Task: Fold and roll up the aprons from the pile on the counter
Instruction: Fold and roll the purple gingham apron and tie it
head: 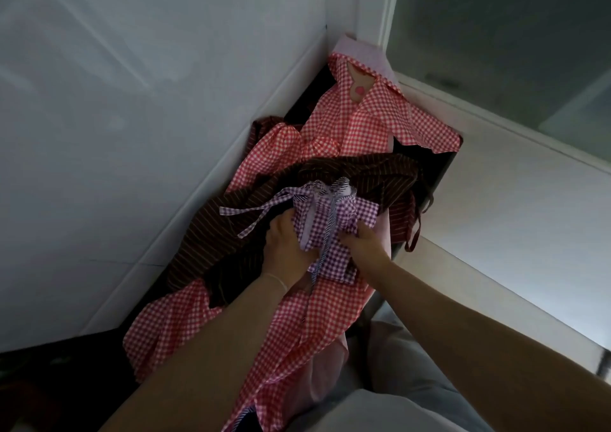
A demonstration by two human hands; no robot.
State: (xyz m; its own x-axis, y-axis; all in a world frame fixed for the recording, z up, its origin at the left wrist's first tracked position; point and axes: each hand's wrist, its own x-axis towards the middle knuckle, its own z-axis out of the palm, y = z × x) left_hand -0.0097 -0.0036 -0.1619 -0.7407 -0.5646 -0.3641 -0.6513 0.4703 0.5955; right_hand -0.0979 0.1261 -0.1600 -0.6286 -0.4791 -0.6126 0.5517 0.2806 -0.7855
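Observation:
A purple gingham apron (334,220), bundled up with loose striped ties, sits in the middle of the pile on the dark counter (439,170). My left hand (284,250) holds its left side with the fingers tucked under the cloth. My right hand (363,241) grips its right edge. Under it lie a brown striped apron (231,230) and a red gingham apron (357,127) that runs from the far corner down toward me. The red one has a pink collar band and a small bear patch near the top.
White tiled wall (132,134) lines the left of the counter. A pale ledge (515,207) and a window frame stand to the right. Part of the red gingham cloth (297,332) hangs over the counter's near edge above my lap.

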